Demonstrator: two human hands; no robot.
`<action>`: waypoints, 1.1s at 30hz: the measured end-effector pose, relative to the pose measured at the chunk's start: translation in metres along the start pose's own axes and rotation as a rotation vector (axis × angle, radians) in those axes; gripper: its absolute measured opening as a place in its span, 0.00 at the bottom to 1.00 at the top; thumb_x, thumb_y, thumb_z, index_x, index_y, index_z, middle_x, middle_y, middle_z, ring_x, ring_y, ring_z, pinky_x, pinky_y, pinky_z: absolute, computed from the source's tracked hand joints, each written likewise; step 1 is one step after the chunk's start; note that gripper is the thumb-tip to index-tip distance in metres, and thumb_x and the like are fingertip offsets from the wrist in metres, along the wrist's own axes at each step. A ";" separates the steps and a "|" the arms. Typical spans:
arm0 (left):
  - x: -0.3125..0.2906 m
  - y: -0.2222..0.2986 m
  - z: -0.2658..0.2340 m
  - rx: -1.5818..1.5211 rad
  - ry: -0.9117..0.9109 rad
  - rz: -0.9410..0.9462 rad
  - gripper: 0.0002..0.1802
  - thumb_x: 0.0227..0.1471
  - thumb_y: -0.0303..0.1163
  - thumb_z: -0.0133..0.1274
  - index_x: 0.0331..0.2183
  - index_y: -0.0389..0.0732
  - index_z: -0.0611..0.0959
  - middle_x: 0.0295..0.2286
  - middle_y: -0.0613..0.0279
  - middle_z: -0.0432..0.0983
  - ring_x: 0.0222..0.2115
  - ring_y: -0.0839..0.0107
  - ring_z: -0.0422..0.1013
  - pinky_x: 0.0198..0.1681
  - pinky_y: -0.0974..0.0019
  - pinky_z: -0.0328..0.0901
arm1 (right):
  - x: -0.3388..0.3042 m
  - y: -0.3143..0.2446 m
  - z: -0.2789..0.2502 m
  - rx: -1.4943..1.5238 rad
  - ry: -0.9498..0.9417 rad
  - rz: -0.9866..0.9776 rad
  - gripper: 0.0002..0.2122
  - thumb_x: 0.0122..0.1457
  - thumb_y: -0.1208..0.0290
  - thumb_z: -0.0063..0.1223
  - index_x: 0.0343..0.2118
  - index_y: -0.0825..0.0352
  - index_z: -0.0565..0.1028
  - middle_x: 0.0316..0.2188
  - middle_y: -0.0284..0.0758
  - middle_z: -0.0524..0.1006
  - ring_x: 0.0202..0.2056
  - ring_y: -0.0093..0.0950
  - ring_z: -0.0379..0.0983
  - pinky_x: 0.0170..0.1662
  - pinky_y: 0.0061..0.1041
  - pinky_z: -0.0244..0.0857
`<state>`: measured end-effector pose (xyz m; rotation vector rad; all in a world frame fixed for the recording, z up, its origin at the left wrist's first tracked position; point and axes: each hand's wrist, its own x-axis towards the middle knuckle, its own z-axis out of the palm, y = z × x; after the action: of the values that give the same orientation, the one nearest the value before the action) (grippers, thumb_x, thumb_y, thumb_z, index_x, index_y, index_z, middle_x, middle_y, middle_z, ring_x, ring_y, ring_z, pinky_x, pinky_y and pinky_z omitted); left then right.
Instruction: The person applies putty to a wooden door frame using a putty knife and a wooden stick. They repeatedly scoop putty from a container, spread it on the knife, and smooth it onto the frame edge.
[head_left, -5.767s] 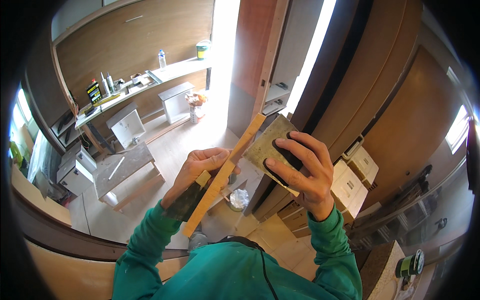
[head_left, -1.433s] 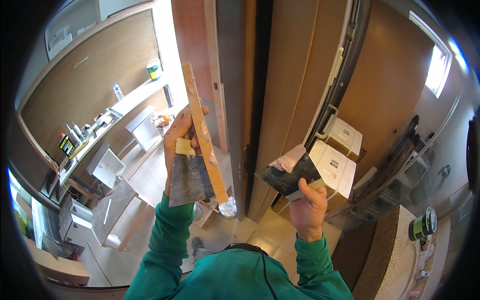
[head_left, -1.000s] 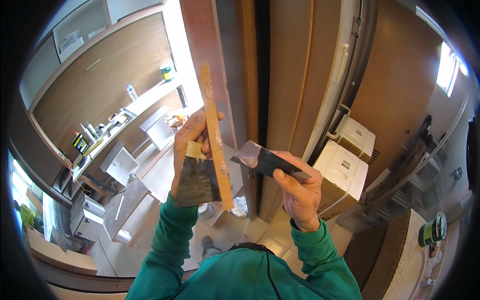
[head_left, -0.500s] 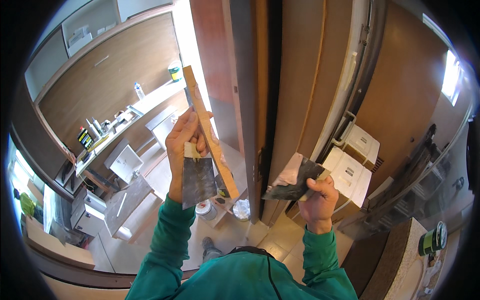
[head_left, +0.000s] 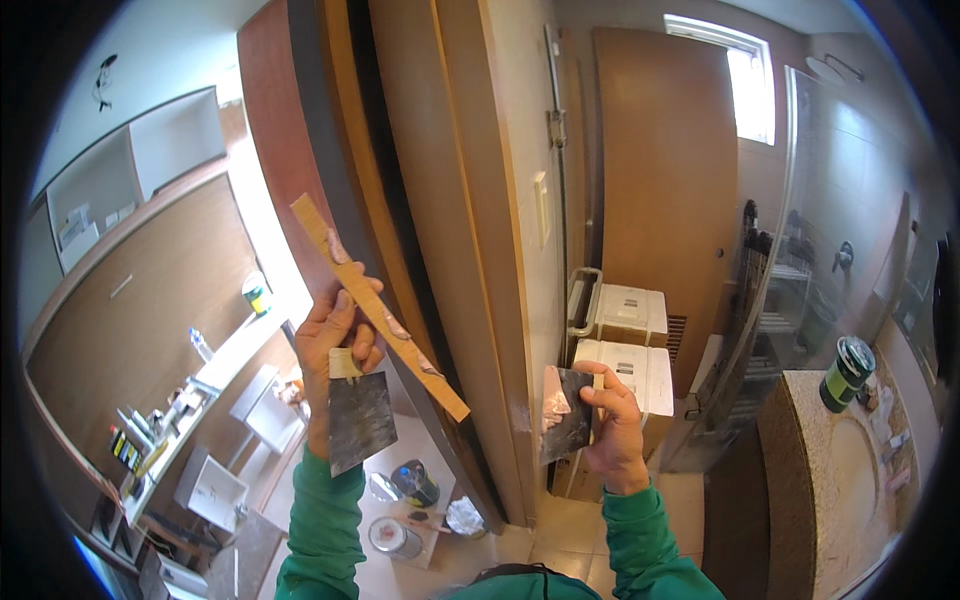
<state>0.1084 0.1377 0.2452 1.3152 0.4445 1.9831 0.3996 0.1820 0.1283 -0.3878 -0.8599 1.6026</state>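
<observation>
My left hand (head_left: 342,330) is closed round a thin wooden strip (head_left: 385,322) and also grips a wide putty knife (head_left: 362,420) whose dark blade points down. Pinkish-beige filler sits in lumps along one edge of the strip, which slants from upper left to lower right. In my right hand (head_left: 613,425) is a second putty knife (head_left: 570,440), its blade turned left and carrying a smear of the same pinkish filler (head_left: 554,400). The two blades are well apart, with the strip's lower end between them.
A brown door frame (head_left: 440,200) rises just ahead. White-topped boxes (head_left: 630,360) stand beyond it, and a green tub (head_left: 848,375) is on the counter (head_left: 800,440) at right. A paint can (head_left: 395,538) stands low on the left, below a cluttered shelf (head_left: 205,395).
My view has swung right and up, toward the bathroom. The strip now tilts more from upright, and the right putty knife sits lower in view. Both hands keep their holds.
</observation>
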 end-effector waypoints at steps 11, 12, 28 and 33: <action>0.060 0.011 0.046 -0.306 -0.330 -0.326 0.17 0.66 0.26 0.45 0.53 0.28 0.75 0.41 0.44 0.79 0.16 0.81 0.67 0.15 0.78 0.62 | -0.006 -0.032 0.041 -0.125 -0.079 0.018 0.13 0.66 0.60 0.54 0.38 0.67 0.79 0.19 0.28 0.75 0.17 0.14 0.66 0.19 0.14 0.56; 0.062 0.011 0.050 -0.284 -0.327 -0.344 0.17 0.66 0.27 0.46 0.52 0.29 0.76 0.41 0.46 0.79 0.17 0.83 0.66 0.15 0.79 0.61 | -0.004 -0.034 0.047 -0.150 -0.096 -0.010 0.13 0.66 0.60 0.54 0.38 0.67 0.78 0.19 0.29 0.75 0.15 0.14 0.64 0.17 0.14 0.54; 0.010 -0.069 0.074 -0.165 -0.133 -0.522 0.16 0.67 0.28 0.45 0.48 0.26 0.76 0.37 0.53 0.78 0.15 0.86 0.61 0.14 0.81 0.58 | 0.047 -0.054 0.021 -0.374 -0.404 0.290 0.24 0.69 0.53 0.44 0.51 0.74 0.76 0.37 0.47 0.82 0.07 0.10 0.52 0.14 0.13 0.44; -0.020 -0.087 0.073 -0.104 -0.010 -0.594 0.15 0.67 0.28 0.44 0.45 0.23 0.78 0.19 0.66 0.68 0.14 0.84 0.60 0.15 0.79 0.55 | 0.051 -0.044 0.009 -0.309 -0.480 0.453 0.22 0.69 0.55 0.46 0.49 0.73 0.77 0.36 0.46 0.82 0.06 0.10 0.53 0.12 0.12 0.44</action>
<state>0.2106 0.1769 0.2088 0.9810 0.6333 1.4797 0.4130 0.2280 0.1768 -0.4437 -1.4754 2.0267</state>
